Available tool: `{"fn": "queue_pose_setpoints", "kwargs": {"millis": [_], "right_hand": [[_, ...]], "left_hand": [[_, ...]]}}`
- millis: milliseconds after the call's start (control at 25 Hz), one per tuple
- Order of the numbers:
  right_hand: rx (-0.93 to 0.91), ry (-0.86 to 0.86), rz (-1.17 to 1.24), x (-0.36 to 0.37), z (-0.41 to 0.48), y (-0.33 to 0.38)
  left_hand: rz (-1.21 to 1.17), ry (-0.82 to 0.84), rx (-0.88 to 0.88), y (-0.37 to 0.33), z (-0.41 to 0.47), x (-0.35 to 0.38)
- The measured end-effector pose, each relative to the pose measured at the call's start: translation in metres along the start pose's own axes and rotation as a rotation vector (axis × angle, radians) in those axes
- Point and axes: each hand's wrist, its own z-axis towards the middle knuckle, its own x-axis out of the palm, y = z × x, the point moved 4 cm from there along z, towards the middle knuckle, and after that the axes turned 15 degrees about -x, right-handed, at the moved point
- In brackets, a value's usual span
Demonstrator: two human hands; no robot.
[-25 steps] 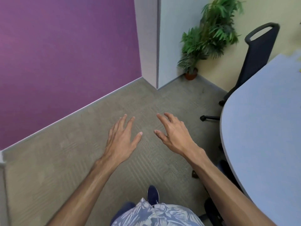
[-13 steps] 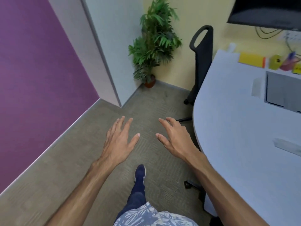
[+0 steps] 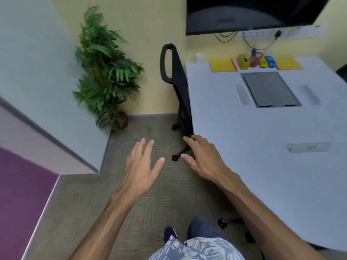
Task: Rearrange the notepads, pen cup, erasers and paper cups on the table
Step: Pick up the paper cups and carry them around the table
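1. We hold our left hand (image 3: 139, 171) out over the carpet (image 3: 78, 199), palm down, fingers spread wide and holding nothing.
2. Our right hand (image 3: 203, 158) hangs at the near left edge of the table (image 3: 262, 175), also spread wide and empty, its fingertips pointing toward 11 o'clock.
3. The task's things sit in a row along the far edge of the table, at about 1 o'clock from our hands and well apart from them.
4. From left to right the row runs: a white paper cup (image 3: 198, 57) at the corner, a yellow notepad (image 3: 222, 65), a yellow box (image 3: 243, 61), a reddish pen cup (image 3: 253, 61) with pens standing in it, a small yellow eraser (image 3: 263, 62), a blue eraser (image 3: 271, 61) just beside it, and a second yellow notepad (image 3: 289, 62).
5. A grey panel (image 3: 270, 89) lies flat in the tabletop just nearer than the row.
6. A black chair (image 3: 174, 77) stands at 12 o'clock, tucked against the table's left side, with a potted plant (image 3: 105, 72) at 11 o'clock in the corner.
7. A dark screen (image 3: 253, 14) hangs on the wall above the row.
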Motion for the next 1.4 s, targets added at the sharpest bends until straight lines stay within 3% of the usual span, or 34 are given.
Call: {"fn": "queue_pose_setpoints", "kwargs": {"millis": [240, 560, 1000, 1400], "right_hand": [[0.222, -0.059, -0.011, -0.024, 0.032, -0.063], [0.361, -0.132, -0.009, -0.049, 0.081, -0.176], [0.393, -0.108, -0.021, -0.085, 0.162, -0.309], [0.481, -0.107, 0.055, -0.081, 0.29, -0.447]], "left_hand": [[-0.005, 0.144, 0.212, -0.054, 0.091, 0.026], [0.02, 0.26, 0.347, -0.149, 0.208, 0.06], [-0.072, 0.331, 0.304, -0.247, 0.351, 0.114], [-0.192, 0.407, 0.177, -0.32, 0.521, 0.189]]}}
